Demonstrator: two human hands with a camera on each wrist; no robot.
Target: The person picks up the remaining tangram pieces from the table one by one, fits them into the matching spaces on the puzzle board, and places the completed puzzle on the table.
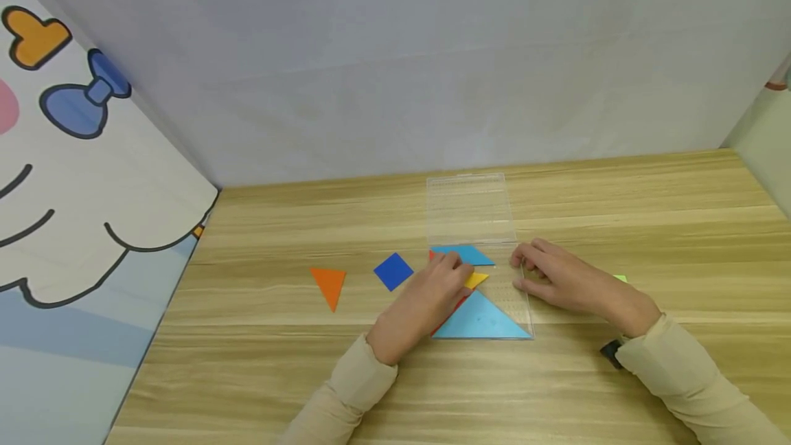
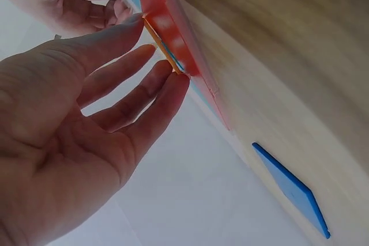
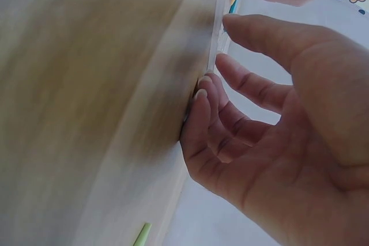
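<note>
My left hand (image 1: 426, 297) pinches a yellow piece (image 1: 476, 280) between thumb and fingertips over a clear tray (image 1: 519, 294); in the left wrist view the piece (image 2: 160, 44) looks orange-yellow, held edge-on beside a red piece (image 2: 167, 27). Inside the tray lie a light blue triangle (image 1: 482, 318) at the near side, a blue piece (image 1: 466, 254) at the far side, and red partly hidden under my left hand. My right hand (image 1: 559, 277), fingers bent, rests at the tray's right edge; in the right wrist view its fingertips (image 3: 202, 93) touch the table beside that edge.
A clear lid (image 1: 469, 211) extends behind the tray. Left of the tray lie a dark blue square (image 1: 393, 271) and an orange triangle (image 1: 328, 287). A green piece (image 1: 621, 278) shows partly behind my right forearm. A pale wall stands behind the wooden table (image 1: 247, 362).
</note>
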